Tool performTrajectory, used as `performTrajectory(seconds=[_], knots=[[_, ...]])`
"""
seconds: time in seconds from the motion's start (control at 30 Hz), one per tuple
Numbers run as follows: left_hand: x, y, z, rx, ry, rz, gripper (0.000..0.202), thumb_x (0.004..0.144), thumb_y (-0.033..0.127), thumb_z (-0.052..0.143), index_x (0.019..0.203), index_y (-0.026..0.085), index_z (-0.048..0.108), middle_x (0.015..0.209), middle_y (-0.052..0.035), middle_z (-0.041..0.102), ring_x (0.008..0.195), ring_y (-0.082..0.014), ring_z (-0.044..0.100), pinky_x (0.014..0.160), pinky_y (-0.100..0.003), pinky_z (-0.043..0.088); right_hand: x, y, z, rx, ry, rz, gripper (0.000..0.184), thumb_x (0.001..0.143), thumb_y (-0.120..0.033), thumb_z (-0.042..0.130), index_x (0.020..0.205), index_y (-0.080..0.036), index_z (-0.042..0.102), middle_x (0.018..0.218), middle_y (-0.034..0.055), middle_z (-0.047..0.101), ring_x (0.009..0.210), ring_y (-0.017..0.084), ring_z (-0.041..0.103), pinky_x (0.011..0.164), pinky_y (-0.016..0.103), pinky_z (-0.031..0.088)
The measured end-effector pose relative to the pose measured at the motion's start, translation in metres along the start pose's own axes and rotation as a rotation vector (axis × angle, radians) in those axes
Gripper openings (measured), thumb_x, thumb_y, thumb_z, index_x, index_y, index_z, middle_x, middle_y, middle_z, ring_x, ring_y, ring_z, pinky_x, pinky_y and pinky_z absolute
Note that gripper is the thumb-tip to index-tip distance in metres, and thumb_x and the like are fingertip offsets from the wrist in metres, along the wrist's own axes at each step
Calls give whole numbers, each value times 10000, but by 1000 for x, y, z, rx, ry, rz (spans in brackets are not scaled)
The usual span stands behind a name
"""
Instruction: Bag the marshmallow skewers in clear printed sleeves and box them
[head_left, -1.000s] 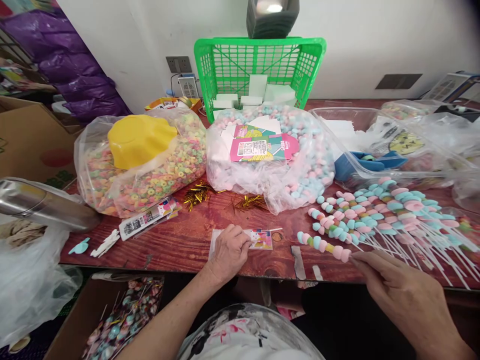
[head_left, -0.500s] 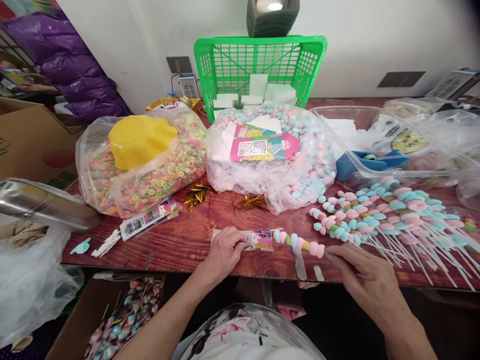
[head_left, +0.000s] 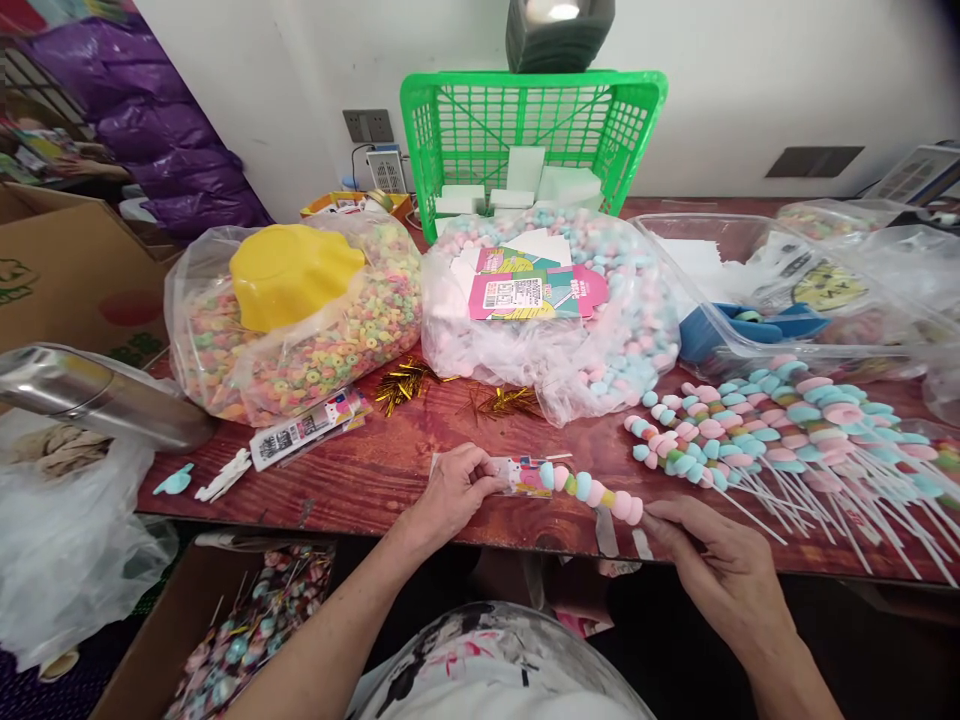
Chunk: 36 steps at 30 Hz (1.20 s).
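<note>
My left hand [head_left: 463, 492] pinches a printed clear plastic sleeve [head_left: 529, 477] lying near the table's front edge. A marshmallow skewer [head_left: 592, 491] of pink, blue and yellow-green pieces is held by its near end in my right hand [head_left: 712, 545], fingers closed. Its blue tip overlaps the sleeve's right end; whether it is inside the opening I cannot tell. To the right lies a pile of finished-looking marshmallow skewers [head_left: 780, 420] with white sticks pointing toward me. More printed sleeves [head_left: 307, 428] rest at the left.
Behind are a bag of candy rings [head_left: 300, 350] under a yellow bowl [head_left: 292, 275], a bag of marshmallows [head_left: 615, 340] with flat printed cartons, and a green basket [head_left: 534, 80]. A steel flask [head_left: 112, 395] stands left; a box of wrapped skewers [head_left: 247, 620] sits below the table edge.
The skewer has moved left, and its tip now overlaps the sleeve's right end. My right hand came along with it, while my left hand still pinches the sleeve. The view has shifted slightly.
</note>
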<state>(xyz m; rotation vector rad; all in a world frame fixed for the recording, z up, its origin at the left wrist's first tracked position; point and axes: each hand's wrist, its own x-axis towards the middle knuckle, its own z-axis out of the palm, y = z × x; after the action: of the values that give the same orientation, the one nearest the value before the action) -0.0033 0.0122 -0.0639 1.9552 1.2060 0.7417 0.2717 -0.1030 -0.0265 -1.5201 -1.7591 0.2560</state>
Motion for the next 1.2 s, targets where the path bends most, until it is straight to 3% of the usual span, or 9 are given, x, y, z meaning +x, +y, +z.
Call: performTrajectory(seconds=[0.17,0.4,0.53,0.7,0.83,0.9,0.97,1.07,1.2], knots=[[0,-1,0,-33,-7,7,171,712,187,739,637,146,591,655,27,569,601,-96,492,596,-214,358,-5,9,9,-22,-54,-26,118,899,-218,539,858,-203,649,681,-12,620,590,115,578,549,224,447],[-2,-5,-2,-38,-35,34,178,724,191,733,643,145,581,658,26,550,617,-100,490,605,-215,353,-6,12,17,-153,-80,-64,155,913,-238,516,861,-209,658,757,7,660,669,130,629,610,232,463],[-3,-10,-1,-25,-82,97,204,762,245,715,657,150,567,667,28,529,645,-106,479,613,-217,348,2,2,26,-229,-96,-179,199,932,-214,472,887,-191,664,789,33,675,696,138,636,631,234,454],[-6,-12,-2,19,-110,216,170,811,224,650,683,160,559,694,15,531,681,-123,488,644,-234,375,16,-11,36,-341,-133,-325,238,932,-167,448,815,-171,656,666,25,617,595,133,575,571,242,400],[-7,-2,-12,260,49,357,70,827,226,609,825,157,600,914,-71,591,894,-207,508,801,-339,410,23,-14,34,-245,-102,-356,183,922,-155,480,844,-166,645,734,41,646,662,138,599,620,247,428],[-7,4,-16,372,68,415,198,832,247,600,1007,154,604,1104,-122,584,1051,-263,483,902,-412,384,25,-15,32,-172,-77,-359,158,920,-154,492,862,-171,637,763,44,657,676,133,604,624,242,438],[-6,9,-18,420,-25,454,272,871,292,563,1106,157,582,1122,-130,600,1057,-265,512,908,-418,385,25,-16,31,-142,-60,-371,142,915,-146,499,875,-176,633,774,41,660,678,129,602,619,241,440],[-6,14,-15,377,-219,430,297,933,357,478,1139,166,574,966,-85,652,886,-204,598,790,-336,434,25,-19,29,-182,-44,-420,164,904,-102,482,888,-172,630,761,38,654,688,132,595,631,250,432],[-8,23,-7,267,-285,370,340,916,408,517,1169,183,553,1036,-78,667,933,-203,623,800,-311,442,25,-28,26,-278,-41,-503,217,877,-60,436,863,-155,630,717,38,634,664,140,554,610,270,391]])
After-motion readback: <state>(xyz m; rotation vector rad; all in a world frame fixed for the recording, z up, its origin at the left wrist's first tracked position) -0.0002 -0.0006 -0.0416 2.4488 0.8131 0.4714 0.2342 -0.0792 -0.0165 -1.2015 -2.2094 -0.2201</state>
